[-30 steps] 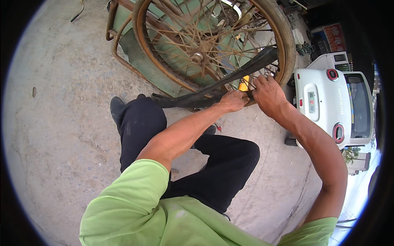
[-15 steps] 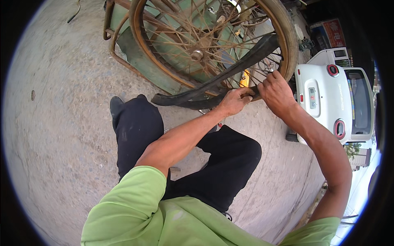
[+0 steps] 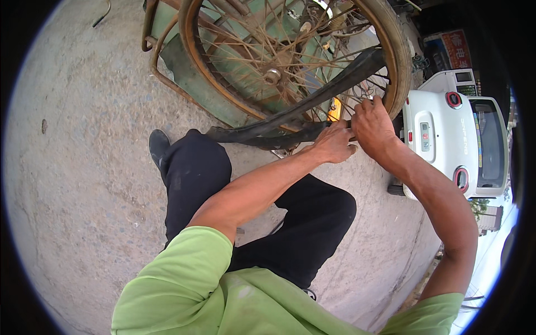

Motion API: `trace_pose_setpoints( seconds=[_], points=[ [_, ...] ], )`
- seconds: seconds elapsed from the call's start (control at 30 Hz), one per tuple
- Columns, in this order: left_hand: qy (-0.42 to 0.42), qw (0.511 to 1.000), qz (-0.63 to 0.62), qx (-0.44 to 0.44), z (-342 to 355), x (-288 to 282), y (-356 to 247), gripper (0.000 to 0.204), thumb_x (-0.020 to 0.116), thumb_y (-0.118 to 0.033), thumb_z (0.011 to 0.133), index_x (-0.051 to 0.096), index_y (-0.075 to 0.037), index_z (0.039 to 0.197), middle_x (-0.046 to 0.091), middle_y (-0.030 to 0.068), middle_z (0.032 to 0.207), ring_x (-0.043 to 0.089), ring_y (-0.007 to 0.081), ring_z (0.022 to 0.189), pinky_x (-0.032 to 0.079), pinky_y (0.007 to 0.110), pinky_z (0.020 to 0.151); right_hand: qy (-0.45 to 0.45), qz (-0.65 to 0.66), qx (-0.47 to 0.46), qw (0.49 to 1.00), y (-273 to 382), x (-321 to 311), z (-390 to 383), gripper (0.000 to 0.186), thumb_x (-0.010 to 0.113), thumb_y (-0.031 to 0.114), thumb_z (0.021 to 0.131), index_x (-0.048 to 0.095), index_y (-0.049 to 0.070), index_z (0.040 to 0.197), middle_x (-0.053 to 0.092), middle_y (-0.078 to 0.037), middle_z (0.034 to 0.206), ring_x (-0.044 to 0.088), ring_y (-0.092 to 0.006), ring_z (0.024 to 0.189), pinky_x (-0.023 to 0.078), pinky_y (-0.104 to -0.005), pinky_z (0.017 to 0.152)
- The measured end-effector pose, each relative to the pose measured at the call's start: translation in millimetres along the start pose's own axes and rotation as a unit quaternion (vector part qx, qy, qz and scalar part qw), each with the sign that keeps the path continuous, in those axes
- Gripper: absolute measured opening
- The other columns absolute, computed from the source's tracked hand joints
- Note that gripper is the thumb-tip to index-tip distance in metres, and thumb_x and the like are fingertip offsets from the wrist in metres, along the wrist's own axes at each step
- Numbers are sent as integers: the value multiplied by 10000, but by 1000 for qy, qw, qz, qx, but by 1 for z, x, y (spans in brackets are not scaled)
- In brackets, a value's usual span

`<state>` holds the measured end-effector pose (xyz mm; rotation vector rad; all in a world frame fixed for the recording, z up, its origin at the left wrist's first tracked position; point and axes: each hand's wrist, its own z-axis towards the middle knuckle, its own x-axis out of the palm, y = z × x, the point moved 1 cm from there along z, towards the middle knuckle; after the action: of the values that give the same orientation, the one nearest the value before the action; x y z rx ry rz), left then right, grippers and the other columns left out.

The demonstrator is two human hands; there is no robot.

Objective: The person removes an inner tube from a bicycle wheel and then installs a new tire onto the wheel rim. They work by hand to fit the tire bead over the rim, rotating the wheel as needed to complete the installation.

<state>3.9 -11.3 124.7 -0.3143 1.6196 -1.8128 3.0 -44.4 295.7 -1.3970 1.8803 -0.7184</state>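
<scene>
A rusty spoked wheel (image 3: pixel 272 76) stands at the top, with a tyre (image 3: pixel 403 61) along its right side. A slack black inner tube (image 3: pixel 312 99) crosses the spokes, folds at its lower left end and runs back toward the rim's lower right. My left hand (image 3: pixel 334 143) is closed on the lower stretch of the tube, back of the hand up, one finger or thumb sticking out to the right. Just beside it, my right hand (image 3: pixel 373 124) is curled over the tube at the rim; its fingertips are mostly hidden.
Behind the wheel is a green panelled frame (image 3: pixel 218 92) with a bent rusty tube rail (image 3: pixel 162 72). A white car (image 3: pixel 441 137) is parked at the right. Rough concrete (image 3: pixel 89 167) spreads to the left. My bent knees (image 3: pixel 198 162) are below the wheel.
My left hand has slid right along the tube, closer to my right hand, and turned its back upward. My right hand stays at the rim. The wheel appears shifted slightly right in view.
</scene>
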Motion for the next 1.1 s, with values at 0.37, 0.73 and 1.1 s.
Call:
trace_pose_setpoints(
  seconds=[0.37,0.73,1.1],
  points=[
    [-32,964,-263,24,-4,1,14,496,800,-253,971,677,-80,1420,660,179,1431,653,330,1308,515,431,1115,35,13,23,999,5,1,0,233,718,294,950,867,162,1070,722,-52,1156,620,-233,1196,421,-423,1044],
    [37,983,-178,2,3,-15,12,427,792,-226,937,706,-34,1309,701,179,1314,690,354,1202,541,459,1050,-131,182,13,974,-1,3,-12,209,809,258,866,836,106,1008,739,-69,1103,689,-243,1123,488,-420,1029],
    [59,996,60,-33,-5,10,31,510,732,-222,941,676,-54,1420,625,277,1319,598,468,1287,481,529,1090,-385,604,549,431,53,58,-29,826,924,311,788,504,28,1440,638,-180,1267,676,-403,1157,562,-517,989]
  ],
)
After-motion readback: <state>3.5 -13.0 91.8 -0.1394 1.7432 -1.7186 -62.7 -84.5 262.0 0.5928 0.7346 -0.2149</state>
